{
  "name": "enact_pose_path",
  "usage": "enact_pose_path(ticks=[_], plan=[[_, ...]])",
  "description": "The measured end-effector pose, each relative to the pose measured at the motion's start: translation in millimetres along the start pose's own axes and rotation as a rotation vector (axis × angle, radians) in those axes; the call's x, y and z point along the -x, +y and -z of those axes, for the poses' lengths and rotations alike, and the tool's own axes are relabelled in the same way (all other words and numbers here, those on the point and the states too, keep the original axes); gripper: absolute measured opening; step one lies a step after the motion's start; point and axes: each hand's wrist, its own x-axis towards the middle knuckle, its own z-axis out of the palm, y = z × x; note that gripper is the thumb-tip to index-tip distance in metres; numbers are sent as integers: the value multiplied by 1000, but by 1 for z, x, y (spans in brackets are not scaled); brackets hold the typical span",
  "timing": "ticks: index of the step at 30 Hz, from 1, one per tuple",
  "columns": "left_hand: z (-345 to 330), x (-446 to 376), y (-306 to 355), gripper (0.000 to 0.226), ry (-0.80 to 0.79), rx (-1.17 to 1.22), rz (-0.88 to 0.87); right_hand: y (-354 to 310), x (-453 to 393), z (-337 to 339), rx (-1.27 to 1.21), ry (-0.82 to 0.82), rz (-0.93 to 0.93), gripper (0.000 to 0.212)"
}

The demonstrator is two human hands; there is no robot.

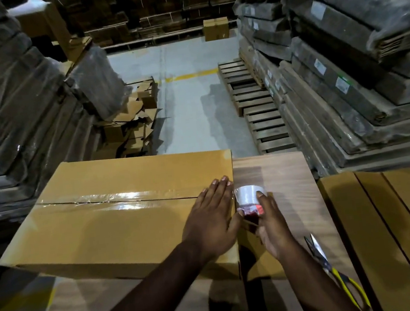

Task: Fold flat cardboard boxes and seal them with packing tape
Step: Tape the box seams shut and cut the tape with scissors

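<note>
right now a closed cardboard box [119, 216] is sitting on the wooden table [285, 171], and everything else is lying around it. a strip of clear tape [117, 200] is running along the seam on top of the box, ending at its right edge. the left hand [212, 218] is lying flat on the top of the box at that right end, its fingers [217, 187] straight and close together, pressing down beside the end of the tape. just off the right edge of the box, the right hand [271, 227] is holding a roll of packing tape [249, 196], with its fingers curled around the roll and a fingertip resting on the upper rim. to the right of the box, a pair of scissors [337, 270] with yellow handles is lying on the table. further right of the box, a stack of flat cardboard [395, 223] is resting beside the table. beyond the box, wooden pallets [257, 108] are lying on the grey floor [187, 101].
</note>
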Motion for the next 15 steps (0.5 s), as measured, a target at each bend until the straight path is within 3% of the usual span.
enact_pose_path(ticks=[3, 6, 10, 15], plan=[[-2, -1, 0, 74, -7, -6, 11, 1, -7, 1, 3, 35, 57, 37], [-2, 0, -1, 73, -16, -5, 14, 6, -13, -4, 183, 128, 128, 44], [-1, -7, 3, 76, -24, 37, 62, 11, -9, -7, 374, 209, 171, 76], [1, -45, 14, 79, 8, 86, 233, 13, -7, -9, 457, 163, 225, 80]])
